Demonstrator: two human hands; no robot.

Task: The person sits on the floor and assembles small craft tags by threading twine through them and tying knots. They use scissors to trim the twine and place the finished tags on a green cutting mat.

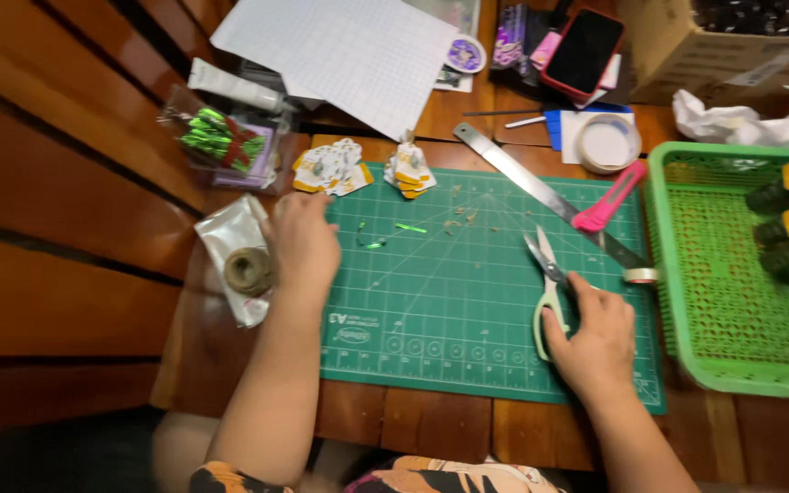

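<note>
My right hand (594, 336) rests on the green cutting mat (449, 301), fingers on the pale green handles of a pair of scissors (547, 278) lying with blades apart. My left hand (303, 239) lies at the mat's left edge, fingers curled, just below a pile of small printed paper tags (331, 169); I cannot see anything held in it. A second small pile of tags (409, 172) sits at the mat's top edge. Green snippets (385, 236) lie on the mat.
A steel ruler (541, 192), a pink utility knife (609, 203) and a tape roll (608, 142) lie at upper right. A green plastic basket (732, 301) with dark bottles stands at right. A twine spool (248, 270) on a clear bag sits left. Graph paper (340, 50) and a phone (584, 50) lie behind.
</note>
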